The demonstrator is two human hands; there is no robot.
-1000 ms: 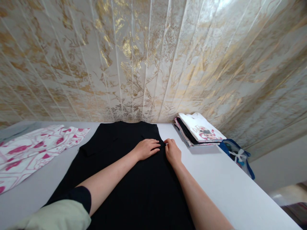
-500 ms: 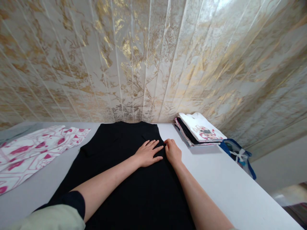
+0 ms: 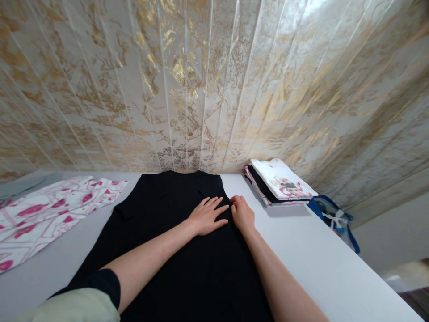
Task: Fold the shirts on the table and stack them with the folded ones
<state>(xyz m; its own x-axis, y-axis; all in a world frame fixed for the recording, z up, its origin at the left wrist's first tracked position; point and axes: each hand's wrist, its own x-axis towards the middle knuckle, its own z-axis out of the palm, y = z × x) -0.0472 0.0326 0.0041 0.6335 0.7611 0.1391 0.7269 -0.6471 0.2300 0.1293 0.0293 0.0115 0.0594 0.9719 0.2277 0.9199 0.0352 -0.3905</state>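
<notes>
A black garment (image 3: 161, 197), which looks like a shirt, lies spread on the white table (image 3: 301, 255) with its neckline toward the wall. My left hand (image 3: 208, 216) rests flat on it near its right side, fingers stretched apart. Just to the right, my right hand (image 3: 242, 213) is closed at the garment's right edge, its curled fingers pinching the black cloth there. The fingertips of both hands are close together. My forearms cover part of the garment, and its lower end runs out of view.
Right of the garment stands a stack of folded clothes (image 3: 281, 181), a white printed one on top. Beyond it, a clear bag with blue trim (image 3: 338, 221) hangs past the table's edge. Pink-and-white patterned cloth (image 3: 50, 210) lies at left. A gold-patterned covering (image 3: 187, 89) rises behind.
</notes>
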